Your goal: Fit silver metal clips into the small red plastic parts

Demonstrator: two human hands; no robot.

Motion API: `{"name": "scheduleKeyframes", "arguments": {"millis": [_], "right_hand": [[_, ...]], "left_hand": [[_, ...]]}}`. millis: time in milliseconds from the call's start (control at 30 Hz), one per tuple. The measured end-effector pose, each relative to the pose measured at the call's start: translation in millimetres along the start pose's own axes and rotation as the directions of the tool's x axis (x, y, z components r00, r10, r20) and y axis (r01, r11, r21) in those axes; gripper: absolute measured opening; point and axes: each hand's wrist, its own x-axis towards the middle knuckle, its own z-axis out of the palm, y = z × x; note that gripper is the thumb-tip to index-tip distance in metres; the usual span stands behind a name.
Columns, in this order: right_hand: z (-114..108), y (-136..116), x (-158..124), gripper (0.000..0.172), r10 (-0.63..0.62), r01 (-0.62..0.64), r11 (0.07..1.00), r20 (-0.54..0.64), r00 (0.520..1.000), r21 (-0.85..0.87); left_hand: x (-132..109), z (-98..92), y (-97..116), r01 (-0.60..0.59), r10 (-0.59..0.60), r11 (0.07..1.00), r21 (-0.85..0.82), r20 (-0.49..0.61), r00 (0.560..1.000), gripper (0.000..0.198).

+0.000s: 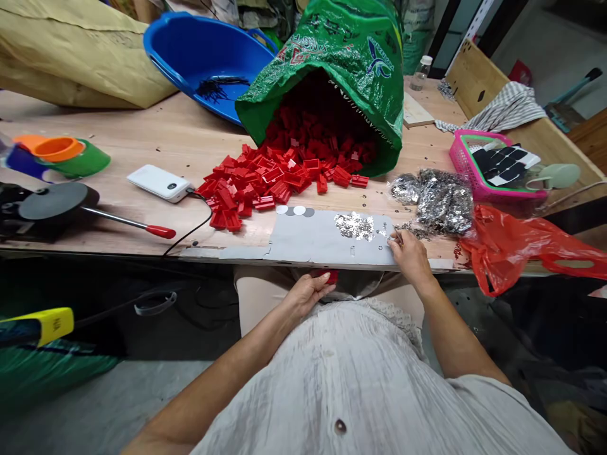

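My left hand [310, 292] is closed on a red plastic part [332, 277], held below the table's front edge above my lap. On the right end of a grey sheet [303, 240], my right hand [408, 253] has its fingers pinched together; what sits between them, if anything, is too small to name. Small shiny metal pieces [355, 225] lie heaped on the sheet, left of that hand. Darker small metal parts [413, 231] lie scattered just beyond its fingers. A large pile of red plastic parts [265, 177] spills over the table behind the sheet.
The pile pours from a green sack [327, 44]. Behind stands a blue basin [171, 50]. To the right are clear bags of metal parts [446, 201], a red plastic bag [512, 243] and a pink basket [462, 151]. A white power bank [159, 182] and a red-tipped lever [161, 232] are left.
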Motion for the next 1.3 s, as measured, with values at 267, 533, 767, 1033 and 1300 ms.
{"name": "scheduleKeyframes", "arguments": {"millis": [267,533,767,1033,1300], "right_hand": [[6,11,10,0.013,-0.008,0.015,0.989,0.043,0.999,-0.146],[10,24,9,0.020,-0.127,0.123,0.987,-0.038,0.991,-0.101],[9,27,3,0.020,-0.159,0.145,0.978,-0.082,0.984,-0.149],[9,27,3,0.023,-0.156,0.143,0.982,-0.098,0.983,-0.124],[4,23,5,0.019,-0.178,0.176,0.984,-0.199,0.964,-0.028]], "left_hand": [[12,-13.2,5,-0.095,0.089,0.987,0.126,0.054,0.995,0.027],[-28,-45.8,76,-0.281,0.238,0.853,0.439,0.152,0.959,0.033],[-21,-82.7,133,-0.190,0.925,0.122,0.974,-0.042,0.378,0.026],[-1,-100.8,152,0.099,0.949,-0.055,0.994,0.021,0.316,0.017],[-28,-67.8,124,-0.596,0.759,0.616,0.515,-0.185,0.624,0.040]]}}
